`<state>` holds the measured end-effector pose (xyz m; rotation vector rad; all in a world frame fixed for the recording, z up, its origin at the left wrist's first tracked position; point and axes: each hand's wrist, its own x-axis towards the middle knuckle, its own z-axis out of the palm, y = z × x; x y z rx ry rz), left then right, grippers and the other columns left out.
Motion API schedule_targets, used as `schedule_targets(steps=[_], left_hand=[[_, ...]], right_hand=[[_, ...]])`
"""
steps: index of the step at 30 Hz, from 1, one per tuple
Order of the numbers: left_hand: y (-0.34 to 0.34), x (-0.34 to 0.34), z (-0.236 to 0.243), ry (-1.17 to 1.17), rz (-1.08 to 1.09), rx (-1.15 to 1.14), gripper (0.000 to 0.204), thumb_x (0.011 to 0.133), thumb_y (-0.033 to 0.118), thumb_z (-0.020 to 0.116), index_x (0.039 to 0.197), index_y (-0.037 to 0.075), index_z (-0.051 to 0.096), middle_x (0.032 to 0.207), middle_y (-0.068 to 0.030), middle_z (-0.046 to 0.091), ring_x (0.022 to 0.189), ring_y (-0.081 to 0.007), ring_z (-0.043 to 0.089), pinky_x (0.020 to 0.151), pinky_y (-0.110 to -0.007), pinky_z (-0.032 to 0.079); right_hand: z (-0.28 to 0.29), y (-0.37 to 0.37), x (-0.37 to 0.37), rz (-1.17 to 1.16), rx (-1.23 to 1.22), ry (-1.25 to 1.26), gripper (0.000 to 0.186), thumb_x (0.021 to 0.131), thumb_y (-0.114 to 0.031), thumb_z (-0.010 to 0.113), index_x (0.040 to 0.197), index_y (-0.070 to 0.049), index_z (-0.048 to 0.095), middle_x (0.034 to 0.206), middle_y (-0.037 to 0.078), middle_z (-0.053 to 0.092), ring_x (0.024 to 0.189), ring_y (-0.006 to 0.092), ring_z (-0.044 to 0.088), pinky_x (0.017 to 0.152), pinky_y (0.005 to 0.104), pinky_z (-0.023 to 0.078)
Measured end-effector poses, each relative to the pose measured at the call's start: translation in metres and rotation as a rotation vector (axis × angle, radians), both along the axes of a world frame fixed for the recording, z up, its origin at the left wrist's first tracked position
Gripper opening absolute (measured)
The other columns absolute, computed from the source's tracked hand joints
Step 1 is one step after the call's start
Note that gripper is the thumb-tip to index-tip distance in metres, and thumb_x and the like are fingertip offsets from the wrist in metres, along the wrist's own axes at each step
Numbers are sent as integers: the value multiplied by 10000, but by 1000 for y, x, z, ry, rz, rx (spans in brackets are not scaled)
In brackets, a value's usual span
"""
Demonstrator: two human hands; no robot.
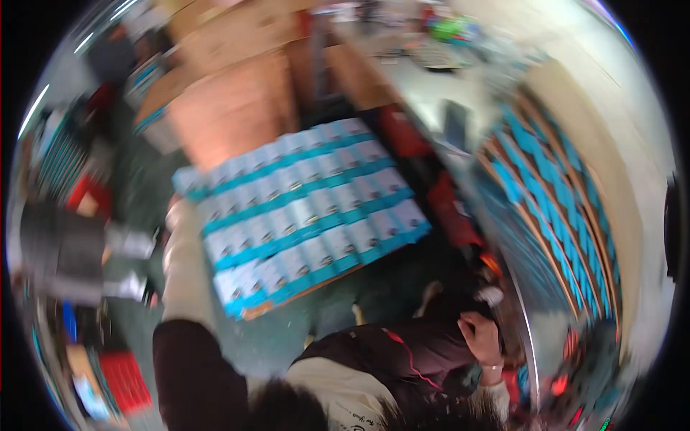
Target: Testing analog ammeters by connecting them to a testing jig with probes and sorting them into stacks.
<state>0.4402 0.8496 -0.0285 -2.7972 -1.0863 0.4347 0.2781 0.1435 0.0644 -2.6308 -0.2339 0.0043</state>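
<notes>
Carton array: white-and-teal small cartons (305, 213) standing side by side in slanting rows, each marked with a small dark print; located in front of the person, above the dark green floor (287, 345).
Support: brown cardboard sheet (253, 313), visible along the near edge beneath the cartons.
Left hand: left hand (172, 204), blurred, at the left end of the array, beside the corner carton; finger state and contact cannot be told.
Right hand: right hand (481, 337), well apart from the array, close to the body; fingers parted, grasping nothing visible; band at the wrist.
Right-side bench: smartphone-like dark slab (455, 126); further teal pieces (550, 208) in rows between brown strips.
Far side: large brown cardboard box (233, 108).
Lower left: red crate (123, 381).
</notes>
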Motion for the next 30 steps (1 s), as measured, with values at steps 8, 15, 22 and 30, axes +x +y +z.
schedule_targets(steps=[8, 15, 22, 30], left_hand=[[58, -54, -98, -588, -80, -619, 400, 961, 286, 419, 1306, 121, 538, 1220, -86, 614, 1228, -172, 495, 1030, -390, 366], [116, -15, -139, -979, 71, -623, 617, 933, 517, 481, 1322, 39, 515, 1187, -147, 602, 1054, -232, 585, 851, -377, 473], [105, -10, -111, -1037, 284, -15, 539, 946, 436, 526, 1112, -76, 548, 1031, -264, 627, 903, -369, 640, 781, -446, 522], [98, -111, -65, -1286, -18, -290, 487, 973, 349, 491, 1262, -44, 490, 1246, -252, 529, 1112, -320, 546, 959, -370, 449]], right_hand=[[123, -61, -7, -280, 562, 121, 242, 928, -144, 607, 1099, 28, 608, 948, 100, 692, 820, 165, 679, 717, 271, 543], [188, -122, -6, -348, 1435, -278, 551, 973, -472, 457, 1215, 18, 525, 1040, 117, 666, 934, 168, 659, 710, 245, 547], [224, -136, 14, -208, 1768, -450, 425, 963, -316, 532, 1229, 12, 489, 1204, 161, 584, 1091, 295, 592, 915, 418, 529], [214, -151, 44, -33, 1885, -556, 271, 922, -64, 492, 1152, 79, 471, 1183, 230, 572, 1044, 409, 605, 873, 549, 545]])
